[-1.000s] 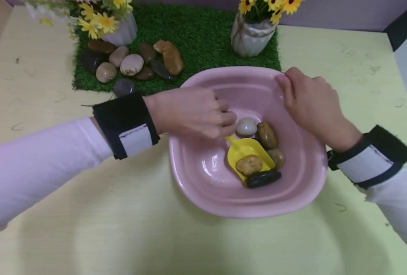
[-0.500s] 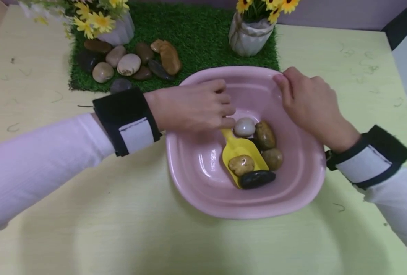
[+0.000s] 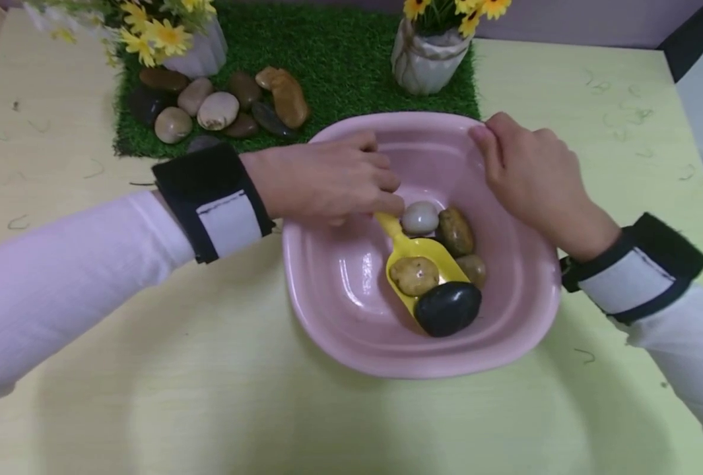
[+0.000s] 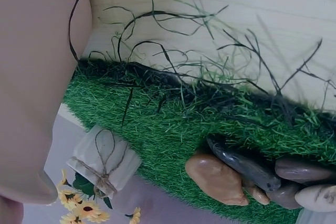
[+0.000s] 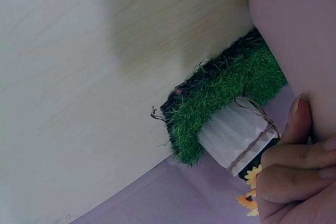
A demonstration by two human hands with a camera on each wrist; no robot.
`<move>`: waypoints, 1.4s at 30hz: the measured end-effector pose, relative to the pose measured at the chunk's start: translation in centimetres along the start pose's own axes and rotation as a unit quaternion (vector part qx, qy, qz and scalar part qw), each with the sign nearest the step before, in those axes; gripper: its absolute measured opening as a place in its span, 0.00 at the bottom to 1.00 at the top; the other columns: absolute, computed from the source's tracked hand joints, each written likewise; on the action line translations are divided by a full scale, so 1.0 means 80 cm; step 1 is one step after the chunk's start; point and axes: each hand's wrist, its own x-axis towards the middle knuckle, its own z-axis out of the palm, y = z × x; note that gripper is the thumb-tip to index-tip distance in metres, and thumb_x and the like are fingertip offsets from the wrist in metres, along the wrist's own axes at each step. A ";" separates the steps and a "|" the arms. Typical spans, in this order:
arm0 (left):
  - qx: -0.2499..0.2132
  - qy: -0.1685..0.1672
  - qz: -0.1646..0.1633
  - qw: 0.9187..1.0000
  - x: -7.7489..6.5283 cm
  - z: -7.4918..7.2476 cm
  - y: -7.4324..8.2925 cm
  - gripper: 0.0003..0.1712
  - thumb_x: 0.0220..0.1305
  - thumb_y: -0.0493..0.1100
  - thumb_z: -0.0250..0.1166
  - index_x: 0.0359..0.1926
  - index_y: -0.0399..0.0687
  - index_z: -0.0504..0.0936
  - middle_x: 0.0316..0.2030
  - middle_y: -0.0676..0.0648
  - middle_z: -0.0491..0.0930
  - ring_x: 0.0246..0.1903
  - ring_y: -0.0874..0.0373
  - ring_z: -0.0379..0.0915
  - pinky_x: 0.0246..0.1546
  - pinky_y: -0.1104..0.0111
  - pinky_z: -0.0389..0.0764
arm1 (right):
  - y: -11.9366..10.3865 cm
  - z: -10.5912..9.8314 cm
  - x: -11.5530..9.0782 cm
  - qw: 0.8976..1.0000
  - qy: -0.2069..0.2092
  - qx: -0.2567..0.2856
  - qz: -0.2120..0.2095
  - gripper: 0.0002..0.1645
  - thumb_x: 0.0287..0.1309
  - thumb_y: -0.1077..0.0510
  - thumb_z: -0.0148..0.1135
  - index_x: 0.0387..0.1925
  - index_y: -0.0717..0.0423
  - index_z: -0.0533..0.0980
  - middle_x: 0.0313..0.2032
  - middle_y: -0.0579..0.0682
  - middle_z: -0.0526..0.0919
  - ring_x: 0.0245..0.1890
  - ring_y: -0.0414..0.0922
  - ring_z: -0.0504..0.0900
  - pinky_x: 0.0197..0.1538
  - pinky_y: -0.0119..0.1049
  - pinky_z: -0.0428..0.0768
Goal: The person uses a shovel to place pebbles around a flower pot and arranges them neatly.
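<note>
In the head view my left hand (image 3: 333, 178) reaches over the left rim of a pink plastic basin (image 3: 315, 310) and grips the handle of a yellow scoop (image 3: 392, 227). A tan stone (image 3: 414, 276) lies in the scoop's pan, and a black stone (image 3: 448, 308) sits across its front lip. Behind the scoop, on the basin floor, are a white stone (image 3: 419, 218), a brown stone (image 3: 455, 231) and a smaller tan-grey one (image 3: 472, 269). My right hand (image 3: 535, 178) holds the basin's rim at the back right corner, its thumb over the edge.
A green turf mat (image 3: 339, 66) lies behind the basin, bearing a pile of several stones (image 3: 218, 110). Two white pots with yellow flowers, a left pot (image 3: 199, 53) and a right pot (image 3: 428, 59), stand on it. Loose dark strands (image 4: 157, 19) lie on the table by the mat.
The black stone has tipped from its edge to show its broad face at the scoop's lip. My left hand has shifted slightly left and back with the handle; the right hand keeps its hold.
</note>
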 end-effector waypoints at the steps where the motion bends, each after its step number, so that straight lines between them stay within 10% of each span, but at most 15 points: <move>1: 0.001 0.000 0.002 1.000 0.000 0.000 0.000 0.20 0.61 0.34 0.64 0.54 0.53 0.79 0.48 0.45 0.81 0.52 0.46 0.76 0.62 0.50 0.64 | 0.000 0.000 0.000 1.000 0.000 0.001 0.001 0.30 0.77 0.42 0.34 0.47 0.62 0.73 0.23 0.63 0.74 0.21 0.60 0.75 0.20 0.49 0.70; 23: 0.008 -0.002 -0.047 0.999 -0.003 -0.008 0.002 0.19 0.59 0.36 0.62 0.53 0.49 0.76 0.52 0.45 0.80 0.57 0.47 0.75 0.65 0.47 0.66 | -0.006 -0.007 0.000 1.000 0.003 0.002 0.000 0.29 0.77 0.41 0.34 0.46 0.61 0.73 0.22 0.62 0.73 0.22 0.60 0.75 0.22 0.50 0.70; 29: 0.013 0.009 -0.051 0.999 -0.002 -0.006 0.003 0.12 0.64 0.39 0.59 0.49 0.45 0.76 0.44 0.45 0.82 0.41 0.49 0.81 0.44 0.56 0.81 | -0.005 -0.006 -0.002 1.000 0.007 0.000 -0.005 0.29 0.77 0.42 0.35 0.45 0.61 0.73 0.21 0.62 0.71 0.23 0.62 0.75 0.22 0.54 0.70; 42: 0.078 0.031 -0.040 0.996 -0.005 -0.008 0.010 0.15 0.74 0.51 0.50 0.44 0.45 0.76 0.31 0.46 0.80 0.25 0.52 0.77 0.27 0.60 0.78 | -0.004 -0.004 -0.003 1.000 0.001 -0.004 -0.002 0.29 0.77 0.42 0.34 0.45 0.61 0.73 0.21 0.60 0.70 0.22 0.60 0.74 0.22 0.52 0.69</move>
